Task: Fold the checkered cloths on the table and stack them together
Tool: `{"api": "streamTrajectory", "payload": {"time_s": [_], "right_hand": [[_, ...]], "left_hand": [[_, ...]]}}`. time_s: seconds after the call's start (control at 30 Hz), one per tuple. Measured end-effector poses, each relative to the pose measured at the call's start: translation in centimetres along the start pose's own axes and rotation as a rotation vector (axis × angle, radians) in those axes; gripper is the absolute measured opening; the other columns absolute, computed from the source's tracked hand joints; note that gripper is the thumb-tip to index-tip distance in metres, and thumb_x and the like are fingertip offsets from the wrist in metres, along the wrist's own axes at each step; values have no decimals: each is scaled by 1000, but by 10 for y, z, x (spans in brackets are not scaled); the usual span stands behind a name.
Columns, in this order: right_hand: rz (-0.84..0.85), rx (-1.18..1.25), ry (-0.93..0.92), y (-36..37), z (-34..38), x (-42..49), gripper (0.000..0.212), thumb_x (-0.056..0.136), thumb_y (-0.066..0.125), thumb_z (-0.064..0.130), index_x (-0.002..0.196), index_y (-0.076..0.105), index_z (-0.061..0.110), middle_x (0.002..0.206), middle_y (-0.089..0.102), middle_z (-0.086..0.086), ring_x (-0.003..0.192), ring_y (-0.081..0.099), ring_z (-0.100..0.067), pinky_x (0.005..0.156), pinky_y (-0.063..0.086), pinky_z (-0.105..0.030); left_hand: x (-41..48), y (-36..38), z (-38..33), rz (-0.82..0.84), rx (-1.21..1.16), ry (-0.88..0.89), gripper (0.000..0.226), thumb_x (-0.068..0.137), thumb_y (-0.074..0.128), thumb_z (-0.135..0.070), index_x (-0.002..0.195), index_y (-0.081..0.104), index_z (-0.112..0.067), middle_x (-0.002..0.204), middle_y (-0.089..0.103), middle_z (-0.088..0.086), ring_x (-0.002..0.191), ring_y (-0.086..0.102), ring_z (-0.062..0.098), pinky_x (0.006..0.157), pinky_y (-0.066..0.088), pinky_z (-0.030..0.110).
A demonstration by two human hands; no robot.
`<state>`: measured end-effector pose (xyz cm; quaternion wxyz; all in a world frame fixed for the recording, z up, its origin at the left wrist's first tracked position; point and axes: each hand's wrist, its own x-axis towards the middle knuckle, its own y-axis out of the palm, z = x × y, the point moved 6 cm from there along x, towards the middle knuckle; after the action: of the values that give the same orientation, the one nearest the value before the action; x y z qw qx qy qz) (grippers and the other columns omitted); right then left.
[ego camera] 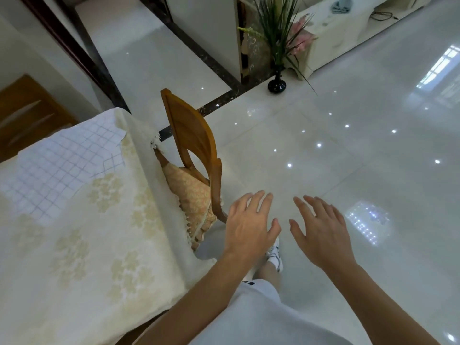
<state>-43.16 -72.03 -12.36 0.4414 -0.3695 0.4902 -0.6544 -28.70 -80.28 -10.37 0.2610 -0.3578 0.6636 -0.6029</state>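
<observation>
At far left, a white cloth with thin blue checks (57, 168) lies rumpled and unfolded on the cream floral-covered surface (99, 245) — possibly two overlapping pieces, though glare blurs the edges. Just right of it stands a brown wooden chair (191, 135), tucked against the surface. Further right, the left hand (249, 225) and right hand (321, 232) hover over the glossy white tiled floor (348, 120), fingers spread, holding nothing, well apart from the cloth. Reaching comes first — best turn toward the surface, pinch two neighbouring corners and pull the cloth flat before folding.

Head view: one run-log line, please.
left hand open, empty | right hand open, empty | checkered cloth spread on table, untouched
</observation>
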Motion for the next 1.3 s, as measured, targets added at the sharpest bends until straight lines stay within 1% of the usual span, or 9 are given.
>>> {"api": "streamTrajectory", "payload": {"time_s": [0.13, 0.2, 0.27, 0.47, 0.6, 0.83, 1.03, 1.17, 1.3], "right_hand": [[5, -18, -41, 5, -13, 80, 50, 97, 48, 42, 139, 52, 16, 138, 57, -11, 129, 53, -31, 108, 40, -51], [16, -21, -52, 6, -17, 123, 51, 96, 53, 41, 141, 51, 16, 140, 56, -10, 130, 52, -31, 109, 39, -51], [32, -37, -64, 6, -19, 166, 50, 97, 51, 42, 141, 51, 17, 140, 56, -10, 130, 51, -30, 109, 39, -51], [49, -54, -144, 4, -11, 281, 54, 92, 61, 40, 139, 53, 16, 138, 58, -11, 129, 53, -32, 108, 41, -51], [53, -58, -208, 6, -3, 337, 54, 91, 62, 40, 139, 54, 15, 138, 58, -11, 128, 54, -32, 107, 42, -51], [119, -36, -312, 29, 9, 419, 54, 92, 61, 41, 139, 53, 16, 138, 58, -11, 127, 54, -31, 106, 44, -51], [136, -5, -439, 45, 19, 507, 52, 92, 62, 40, 138, 55, 16, 137, 58, -11, 127, 54, -31, 106, 43, -51], [110, 49, -557, 50, 31, 584, 51, 94, 48, 42, 135, 57, 13, 133, 60, -12, 123, 57, -32, 103, 46, -52], [121, 89, -648, 49, 37, 656, 48, 94, 59, 36, 135, 57, 13, 134, 60, -13, 123, 57, -33, 103, 45, -52]], "left_hand": [[73, 12, 14, 45, -12, -32, 59, 91, 42, -56, 142, 48, -25, 144, 53, -1, 130, 51, 21, 102, 47, 41], [110, 17, 24, 33, -5, -42, 58, 91, 45, -55, 140, 51, -25, 142, 55, -1, 127, 53, 21, 99, 48, 40], [147, 23, 37, 25, -14, -53, 56, 90, 48, -54, 137, 54, -24, 139, 58, 0, 124, 56, 21, 96, 50, 40], [242, 28, 80, -4, -26, -148, 58, 90, 46, -56, 138, 54, -24, 140, 58, 1, 126, 55, 23, 100, 49, 43], [282, 27, 102, -14, -4, -209, 57, 89, 47, -56, 135, 57, -24, 137, 60, 1, 122, 58, 24, 97, 50, 42], [342, 35, 136, 18, -35, -357, 59, 92, 40, -57, 141, 50, -26, 146, 52, 0, 131, 51, 24, 106, 43, 44], [399, 38, 169, -49, 15, -495, 55, 89, 48, -56, 134, 57, -25, 137, 60, 0, 123, 58, 23, 99, 48, 43], [450, 32, 194, -43, -6, -603, 54, 90, 47, -52, 135, 55, -23, 139, 57, 0, 124, 55, 23, 101, 49, 43], [503, 28, 209, -25, 12, -686, 54, 88, 47, -49, 134, 54, -23, 137, 58, 0, 122, 55, 23, 98, 48, 42]]}}
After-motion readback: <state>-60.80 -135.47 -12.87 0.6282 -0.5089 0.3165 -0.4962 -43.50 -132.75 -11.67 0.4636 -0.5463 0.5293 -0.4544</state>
